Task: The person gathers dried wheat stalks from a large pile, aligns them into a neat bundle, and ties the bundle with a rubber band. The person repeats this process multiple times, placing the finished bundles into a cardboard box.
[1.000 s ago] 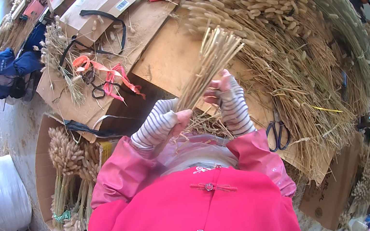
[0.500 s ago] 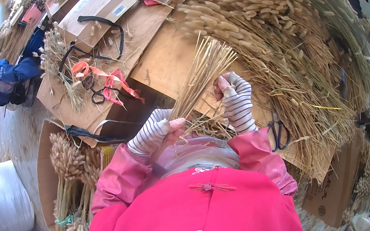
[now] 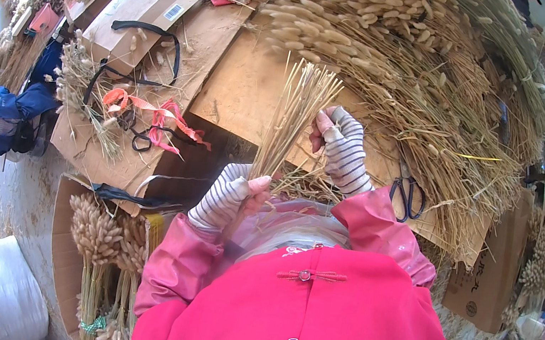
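Observation:
My left hand (image 3: 225, 195), in a striped fingerless glove, is wrapped round a bundle of dried grass stems (image 3: 290, 119). The bundle stands tilted, its bare stem ends fanning out above the fist. Where its lower part goes is hidden behind my hand and sleeve. Just right of the stems, my right hand (image 3: 343, 151), gloved the same way, has its fingertips pressed together; whatever may be between them is too small to make out. Loose straw (image 3: 306, 184) lies below, between the hands. Black-handled scissors (image 3: 408, 194) rest on the board beside my right sleeve.
A large heap of fluffy dried grass (image 3: 393, 53) covers the far right of the wooden board (image 3: 243, 86). At left are a cardboard box (image 3: 144, 8), black strap (image 3: 177, 57) and orange-red ribbons (image 3: 168, 125). Tied grass bunches (image 3: 93, 230) stand in an open carton (image 3: 64, 222).
The right hand and the stem tops have shifted very slightly left. Both hands keep nearly the same pose, and the left still grips the bundle.

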Demonstrator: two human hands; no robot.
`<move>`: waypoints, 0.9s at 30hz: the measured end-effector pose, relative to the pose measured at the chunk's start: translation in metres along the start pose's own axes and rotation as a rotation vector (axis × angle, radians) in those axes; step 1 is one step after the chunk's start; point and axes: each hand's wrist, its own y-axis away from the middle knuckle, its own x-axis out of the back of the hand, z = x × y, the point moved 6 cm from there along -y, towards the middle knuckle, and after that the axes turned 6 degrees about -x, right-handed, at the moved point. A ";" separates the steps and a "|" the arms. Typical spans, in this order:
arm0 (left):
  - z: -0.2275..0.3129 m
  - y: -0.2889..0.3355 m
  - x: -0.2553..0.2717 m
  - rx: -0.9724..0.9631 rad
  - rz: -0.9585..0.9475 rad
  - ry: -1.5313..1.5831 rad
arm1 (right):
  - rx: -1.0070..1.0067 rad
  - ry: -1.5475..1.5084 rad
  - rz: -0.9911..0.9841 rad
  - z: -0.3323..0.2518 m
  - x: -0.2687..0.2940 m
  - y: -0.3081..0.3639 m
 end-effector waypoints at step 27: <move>0.021 0.007 0.017 -0.155 0.088 -0.234 | -0.380 0.539 -0.548 -0.038 0.032 0.030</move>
